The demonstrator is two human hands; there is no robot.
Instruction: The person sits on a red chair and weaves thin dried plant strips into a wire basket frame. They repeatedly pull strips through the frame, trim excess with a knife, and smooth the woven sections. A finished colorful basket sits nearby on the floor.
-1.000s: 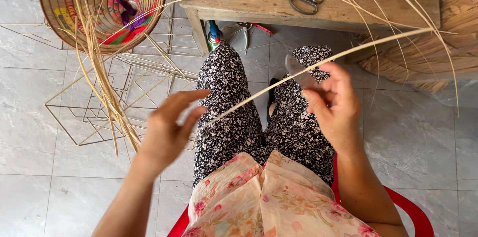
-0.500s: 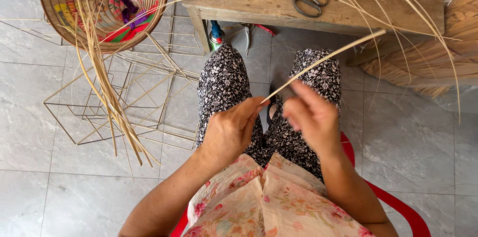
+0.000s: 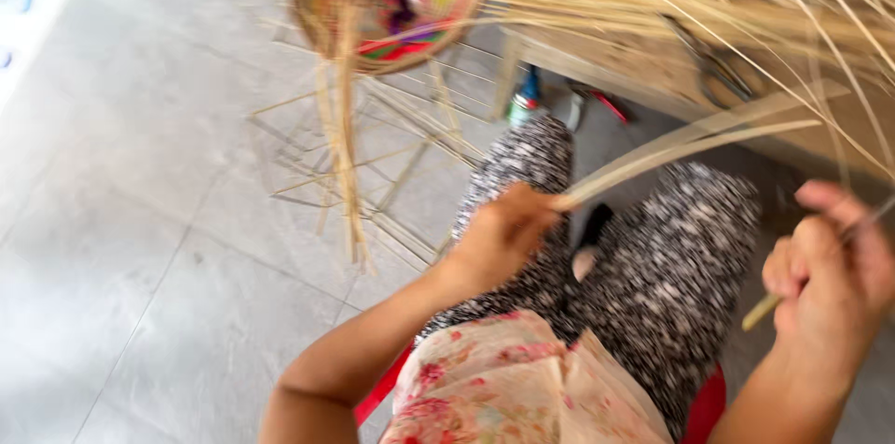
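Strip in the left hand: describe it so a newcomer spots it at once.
Start at the wooden table top right, heaped with thin straw stalks. Below it, over the patterned lap, the left hand pinches a pale flat strip. It is broader than the stalks and slants up right alone.

Single view only, from a head-worn camera looking steeply down over the wearer's lap. It sits close: the left hand (image 3: 499,234) and right hand (image 3: 830,267) fill the lower half of the frame. The view is tilted, with the grey tiled floor (image 3: 140,220) to the left and the wooden bench (image 3: 643,71) at upper right. The frame is motion-blurred.
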